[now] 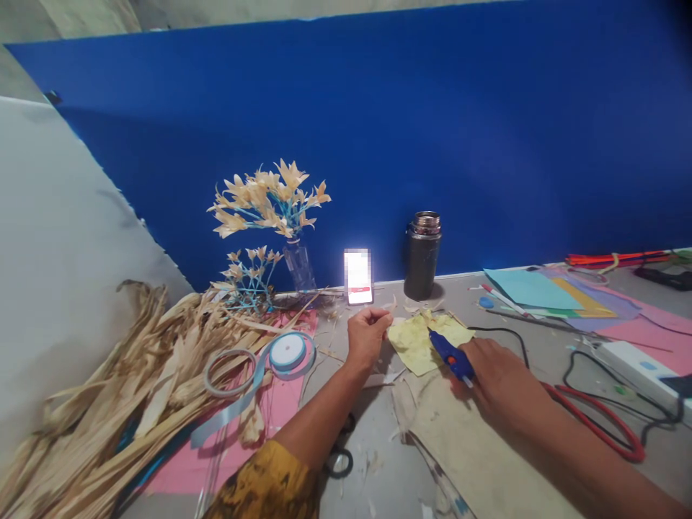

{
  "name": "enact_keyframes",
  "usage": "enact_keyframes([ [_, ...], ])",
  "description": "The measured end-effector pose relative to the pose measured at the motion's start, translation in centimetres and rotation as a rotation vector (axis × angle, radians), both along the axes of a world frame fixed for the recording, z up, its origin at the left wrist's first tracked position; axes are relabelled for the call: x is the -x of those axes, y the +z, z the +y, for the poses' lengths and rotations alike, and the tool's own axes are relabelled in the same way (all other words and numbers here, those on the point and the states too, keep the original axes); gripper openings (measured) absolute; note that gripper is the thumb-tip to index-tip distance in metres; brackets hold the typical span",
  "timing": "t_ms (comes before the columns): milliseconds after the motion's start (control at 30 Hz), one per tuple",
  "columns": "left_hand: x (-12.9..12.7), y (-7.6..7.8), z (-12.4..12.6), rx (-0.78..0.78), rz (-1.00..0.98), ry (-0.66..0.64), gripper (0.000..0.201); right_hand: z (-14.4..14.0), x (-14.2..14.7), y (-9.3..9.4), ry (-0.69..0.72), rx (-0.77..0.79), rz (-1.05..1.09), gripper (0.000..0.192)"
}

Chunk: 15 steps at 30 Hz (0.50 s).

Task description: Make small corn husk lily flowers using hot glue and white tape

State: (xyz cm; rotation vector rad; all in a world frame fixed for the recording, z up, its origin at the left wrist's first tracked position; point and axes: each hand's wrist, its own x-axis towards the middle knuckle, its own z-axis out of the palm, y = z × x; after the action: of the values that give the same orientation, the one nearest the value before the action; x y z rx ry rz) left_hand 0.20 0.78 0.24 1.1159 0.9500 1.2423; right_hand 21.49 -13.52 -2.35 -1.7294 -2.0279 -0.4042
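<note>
Stood behind everything, at twelve o'clock, a blue backdrop (378, 122), with a grey table (378, 468) below it. Lay heaped at eight o'clock a pile of dried husks (108, 389), partly over a pink sheet (281, 411). Lay spread at two o'clock coloured paper sheets (546, 292), with a red cable (595, 425) looping at four o'clock. Rose at eleven o'clock a husk-flower bouquet (270, 198) in a clear bottle. Stood just right of centre a dark flask (422, 256), beside a lit phone (357, 277). Rested at nine o'clock of the hands a pale blue ribbon spool (287, 352). Lay at centre a yellow-green husk piece (419, 339). Pinched its left edge between fingertips, left hand (366, 335), fingers nearly closed. Wrapped tight around a blue glue gun (450, 355), right hand (500, 382), tip touching the husk piece. Peeked out at six o'clock black scissors (339, 450).
</note>
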Motion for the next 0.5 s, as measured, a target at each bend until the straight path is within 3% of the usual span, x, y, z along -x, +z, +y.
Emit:
enact_keyframes([
  [133, -0.2, 0.2, -0.5, 0.055, -0.027, -0.002, 0.022, -0.5, -0.7, 0.7, 0.112, 0.116, -0.082, 0.047],
  [167, -0.3, 0.3, -0.7, 0.073, -0.035, -0.005, 0.023, -0.4, -0.7, 1.2, 0.111, 0.103, -0.092, 0.046],
  [267, -0.6, 0.5, -1.4, 0.129, -0.06, -0.025, 0.028, 0.4, 0.7, 3.4, 0.018, -0.007, -0.084, 0.018],
  [400, -1.2, 0.7, -2.4, 0.184, -0.098, -0.06, 0.031, 2.6, 4.6, 5.9, 0.07, -0.168, -0.157, 0.024],
  [500, -1.5, 0.8, -3.0, 0.2, -0.125, -0.083, 0.031, 3.9, 6.6, 6.2, 0.099, -0.225, -0.174, 0.023],
])
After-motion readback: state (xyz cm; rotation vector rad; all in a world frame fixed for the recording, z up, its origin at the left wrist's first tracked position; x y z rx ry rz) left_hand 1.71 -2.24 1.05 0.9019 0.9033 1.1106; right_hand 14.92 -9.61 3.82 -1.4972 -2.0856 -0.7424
